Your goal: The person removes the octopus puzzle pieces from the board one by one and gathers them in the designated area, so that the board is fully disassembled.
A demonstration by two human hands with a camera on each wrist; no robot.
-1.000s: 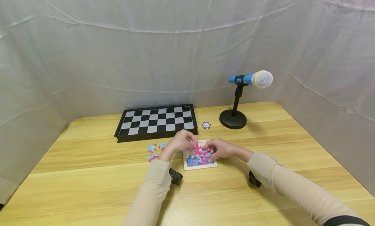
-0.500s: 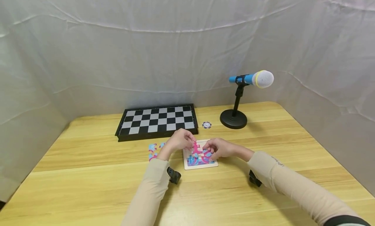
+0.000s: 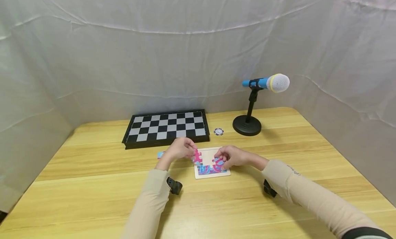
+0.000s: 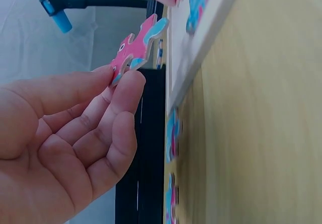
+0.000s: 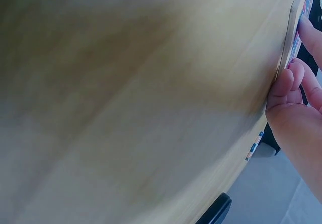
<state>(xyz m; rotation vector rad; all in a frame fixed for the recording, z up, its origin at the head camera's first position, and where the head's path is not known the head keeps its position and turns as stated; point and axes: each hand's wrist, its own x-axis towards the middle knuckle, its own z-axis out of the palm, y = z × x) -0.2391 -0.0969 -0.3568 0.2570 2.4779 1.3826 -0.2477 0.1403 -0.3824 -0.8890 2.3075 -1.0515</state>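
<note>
My left hand [image 3: 180, 148] pinches a pink jigsaw piece [image 4: 135, 52] between thumb and index finger. The piece has a printed eye and light blue patches; it is held up near the left edge of a pale puzzle tray [image 3: 210, 152]. Joined blue, purple and pink pieces [image 3: 208, 169] lie along the tray's near side, and bare tray shows in the middle. At the tray's right side, my right hand [image 3: 232, 156] holds the edge, its thumb on the printed pieces and other fingers curled against the rim. Its fingertips partly hide the pieces there.
Loose jigsaw pieces [image 4: 172, 133] lie left of the tray, mostly hidden by my left hand in the head view. Behind stand a black-and-white chessboard [image 3: 167, 127], a poker chip [image 3: 218, 131] and a blue microphone [image 3: 263, 83] on a black stand [image 3: 246, 125].
My left hand has lifted the pink piece from over the tray's middle and carried it left, uncovering bare tray. The right hand stays in place at the tray's right side.
</note>
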